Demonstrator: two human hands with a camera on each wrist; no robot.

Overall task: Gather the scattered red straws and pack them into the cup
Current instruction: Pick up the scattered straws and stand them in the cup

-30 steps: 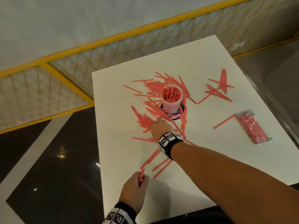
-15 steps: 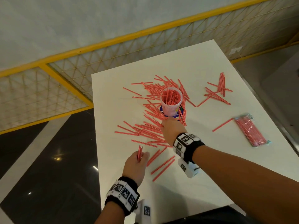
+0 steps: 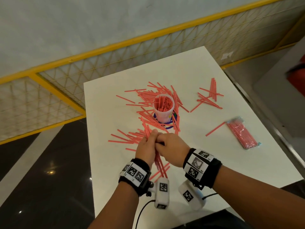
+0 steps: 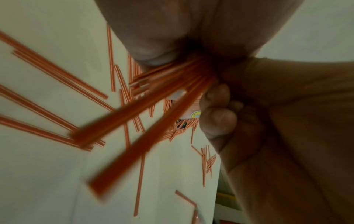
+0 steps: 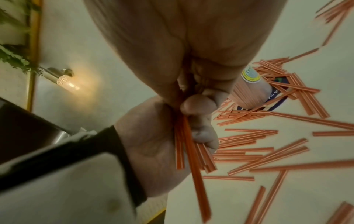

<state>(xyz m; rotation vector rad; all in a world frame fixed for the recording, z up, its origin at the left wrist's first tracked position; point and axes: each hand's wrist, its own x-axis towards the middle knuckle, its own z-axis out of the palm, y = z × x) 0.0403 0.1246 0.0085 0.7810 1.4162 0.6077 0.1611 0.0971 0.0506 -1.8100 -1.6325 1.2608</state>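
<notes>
One cup (image 3: 163,108) stands near the middle of the worktop (image 3: 198,171), packed with red straws too many to count. Dozens of loose straws (image 3: 130,138) lie around it, and a smaller cluster (image 3: 209,98) lies toward the far right corner. One wrapped packet of straws (image 3: 241,134) lies by the right edge. Two hands, each wearing one wristband.

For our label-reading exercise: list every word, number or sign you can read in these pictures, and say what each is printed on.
"you go": white letters, cut off, on the blue mat under the cup.
"T..." on the cup's yellow-rimmed sticker: too blurred to read.
Wristbands: black-and-white square code markers, no words.
Sealed straw packet: no readable print.
</notes>
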